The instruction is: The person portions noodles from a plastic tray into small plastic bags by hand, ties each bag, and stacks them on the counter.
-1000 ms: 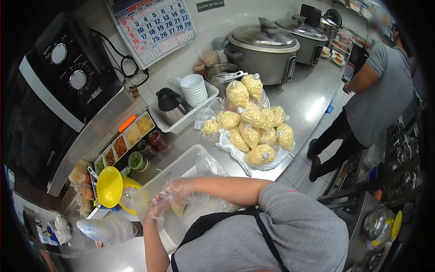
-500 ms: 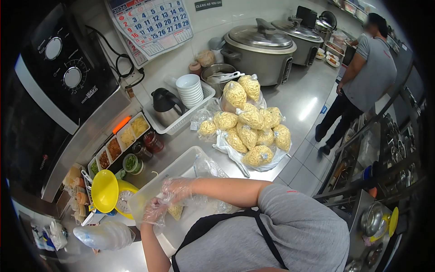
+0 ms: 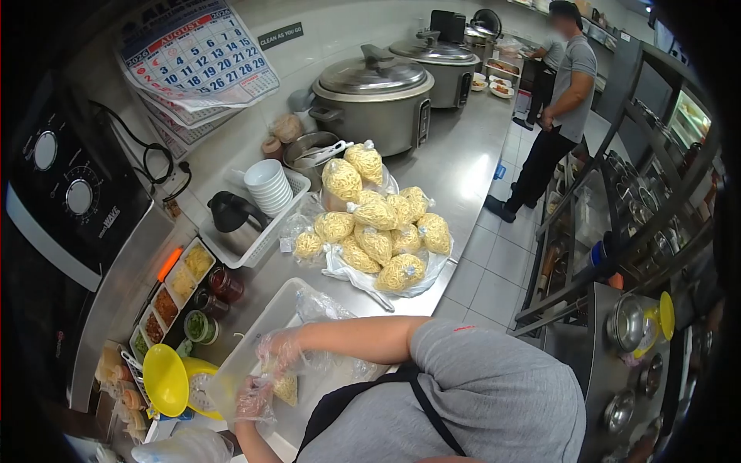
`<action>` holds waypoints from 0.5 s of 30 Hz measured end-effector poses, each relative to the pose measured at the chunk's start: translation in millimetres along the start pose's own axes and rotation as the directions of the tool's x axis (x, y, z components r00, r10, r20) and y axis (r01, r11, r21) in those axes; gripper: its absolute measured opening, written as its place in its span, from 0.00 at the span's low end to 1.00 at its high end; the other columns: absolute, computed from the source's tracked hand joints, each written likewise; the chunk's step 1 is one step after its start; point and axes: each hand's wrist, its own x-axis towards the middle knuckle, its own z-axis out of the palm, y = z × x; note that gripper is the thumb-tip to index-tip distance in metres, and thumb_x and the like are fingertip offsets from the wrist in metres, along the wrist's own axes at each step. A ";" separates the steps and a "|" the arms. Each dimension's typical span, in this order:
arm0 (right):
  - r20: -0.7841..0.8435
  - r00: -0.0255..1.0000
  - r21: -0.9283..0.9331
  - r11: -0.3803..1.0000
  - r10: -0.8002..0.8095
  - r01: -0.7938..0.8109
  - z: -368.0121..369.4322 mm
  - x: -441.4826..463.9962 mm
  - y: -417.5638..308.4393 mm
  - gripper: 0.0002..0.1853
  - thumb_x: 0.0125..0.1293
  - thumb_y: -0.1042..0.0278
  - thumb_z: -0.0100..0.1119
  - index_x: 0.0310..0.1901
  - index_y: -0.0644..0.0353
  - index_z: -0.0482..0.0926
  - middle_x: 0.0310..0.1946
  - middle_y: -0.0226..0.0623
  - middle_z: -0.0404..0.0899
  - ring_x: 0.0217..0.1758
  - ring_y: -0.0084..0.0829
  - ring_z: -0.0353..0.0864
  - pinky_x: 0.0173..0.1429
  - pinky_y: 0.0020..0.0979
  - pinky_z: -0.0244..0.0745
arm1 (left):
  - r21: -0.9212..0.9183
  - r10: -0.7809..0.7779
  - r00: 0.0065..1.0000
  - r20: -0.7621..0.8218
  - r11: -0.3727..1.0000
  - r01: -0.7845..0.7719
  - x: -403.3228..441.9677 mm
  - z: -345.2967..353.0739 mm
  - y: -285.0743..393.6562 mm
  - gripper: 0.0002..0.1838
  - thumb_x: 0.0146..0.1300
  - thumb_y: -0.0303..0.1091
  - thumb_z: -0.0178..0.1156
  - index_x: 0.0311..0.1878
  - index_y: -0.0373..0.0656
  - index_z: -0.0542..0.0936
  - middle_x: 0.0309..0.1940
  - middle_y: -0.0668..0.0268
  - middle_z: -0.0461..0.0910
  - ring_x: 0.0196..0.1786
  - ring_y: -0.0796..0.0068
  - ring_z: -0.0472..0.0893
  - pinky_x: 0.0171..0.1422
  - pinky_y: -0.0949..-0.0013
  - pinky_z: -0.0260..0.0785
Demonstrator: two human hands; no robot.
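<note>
Both my hands wear loose clear plastic gloves and are close together over a translucent plastic tub (image 3: pixel 287 297). My right hand (image 3: pixel 279 351) is closed at the top of a small clear bag of noodles (image 3: pixel 285 389). Just below it, my left hand (image 3: pixel 255 399) has its fingers curled at the same bag's neck. The gloves partly hide the exact grip. Crumpled clear plastic bags (image 3: pixel 324 307) lie in the tub beside my right forearm. Beyond the tub, several tied bags of yellow noodles (image 3: pixel 376 243) are heaped on white plastic.
A yellow bowl (image 3: pixel 165 380) sits on a yellow dial scale (image 3: pixel 202 392) left of the tub. Behind are condiment containers (image 3: pixel 164 307), jars (image 3: pixel 225 285), a basket with white bowls (image 3: pixel 268 187) and a rice cooker (image 3: pixel 374 100). Two people (image 3: pixel 567 92) stand along the aisle at right.
My view has turned to the right, so the counter items appear shifted left. A second person now shows at the back. My hands stay together at the noodle bag.
</note>
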 end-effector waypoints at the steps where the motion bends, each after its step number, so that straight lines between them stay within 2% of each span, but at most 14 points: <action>1: -0.003 1.000 0.003 1.000 0.006 -0.006 0.6 -1.3 1.4 0.32 0.37 0.52 0.71 0.43 0.60 0.72 0.41 0.46 0.72 0.49 0.46 0.70 0.53 0.40 0.65 | 0.001 0.003 1.000 0.007 1.000 -0.003 0.6 0.3 -0.4 0.18 0.49 0.39 0.63 0.40 0.39 0.74 0.29 0.61 0.78 0.32 0.69 0.77 0.38 0.67 0.68; 7: -0.010 1.000 0.004 1.000 0.006 -0.006 -4.0 -4.7 -4.2 0.30 0.37 0.53 0.71 0.43 0.58 0.72 0.41 0.45 0.73 0.47 0.44 0.72 0.49 0.41 0.67 | 0.079 -0.038 0.999 0.011 0.996 0.037 0.3 -1.0 2.8 0.18 0.49 0.37 0.63 0.41 0.39 0.73 0.28 0.61 0.78 0.31 0.70 0.76 0.37 0.68 0.68; 9: -0.065 0.998 0.036 0.999 0.004 -0.002 -2.4 -6.0 -2.7 0.30 0.37 0.53 0.71 0.41 0.59 0.72 0.40 0.44 0.74 0.47 0.44 0.72 0.49 0.41 0.67 | -0.043 -0.019 1.000 0.022 0.999 0.020 -0.1 -0.4 -0.1 0.18 0.50 0.38 0.63 0.41 0.39 0.72 0.28 0.61 0.77 0.31 0.71 0.76 0.37 0.68 0.68; 13: -0.063 0.996 0.038 0.997 -0.063 0.066 -3.3 -5.8 -0.2 0.29 0.38 0.52 0.70 0.41 0.60 0.72 0.39 0.44 0.74 0.47 0.44 0.72 0.49 0.41 0.67 | -0.034 -0.015 0.999 0.032 0.999 0.016 2.4 2.0 -4.6 0.18 0.50 0.39 0.63 0.40 0.39 0.72 0.28 0.61 0.77 0.31 0.72 0.75 0.37 0.68 0.68; 15: -0.085 0.994 0.013 0.998 -0.067 0.068 -2.3 -6.9 -0.6 0.29 0.38 0.52 0.70 0.40 0.60 0.72 0.39 0.45 0.74 0.47 0.45 0.72 0.49 0.40 0.67 | -0.043 -0.005 0.999 0.052 0.999 0.007 4.0 2.5 -10.5 0.20 0.50 0.43 0.60 0.42 0.41 0.73 0.31 0.58 0.78 0.34 0.63 0.76 0.40 0.62 0.68</action>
